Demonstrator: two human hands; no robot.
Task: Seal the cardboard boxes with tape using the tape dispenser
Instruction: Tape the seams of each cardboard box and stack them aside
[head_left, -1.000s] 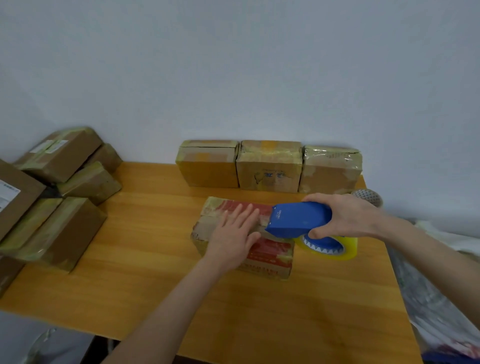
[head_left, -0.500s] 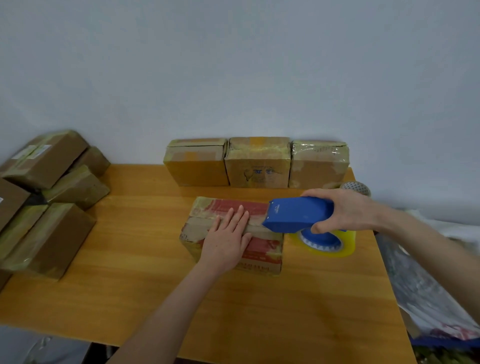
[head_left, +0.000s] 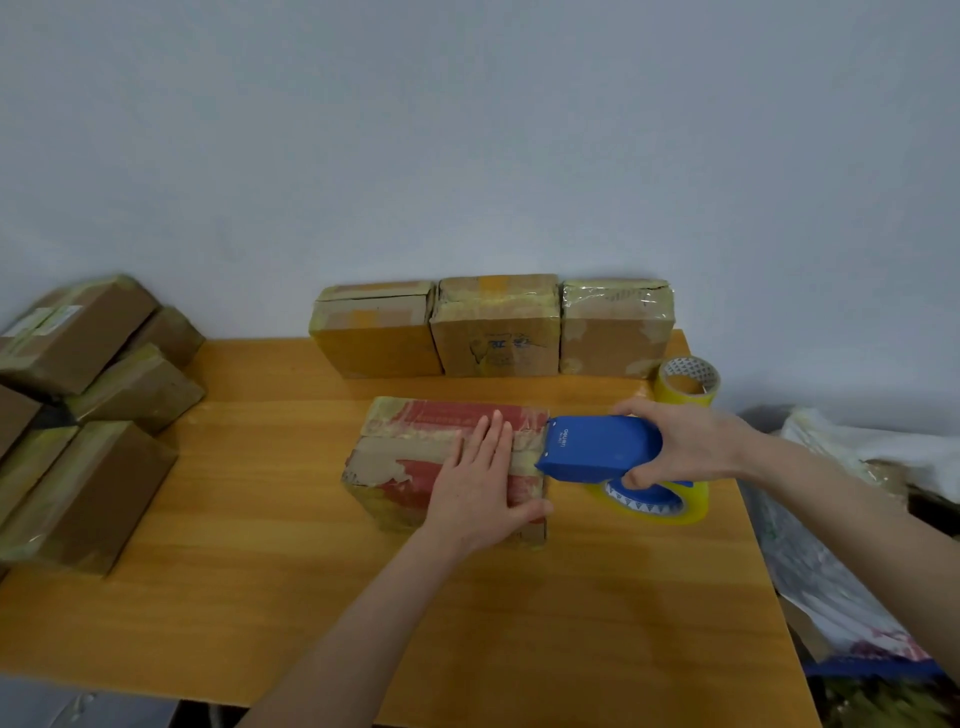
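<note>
Moved: tape dispenser (head_left: 597, 449) has been drawn right to the right edge of the centre box (head_left: 410, 447) | progress: centre box judged mid-seal, rear boxes (head_left: 493, 327) at upper centre appear taped | pose: left hand (head_left: 480, 493) is laid flat on the box top, fingers straight and together; right hand (head_left: 685, 447) is wrapped round the dispenser at centre right
</note>
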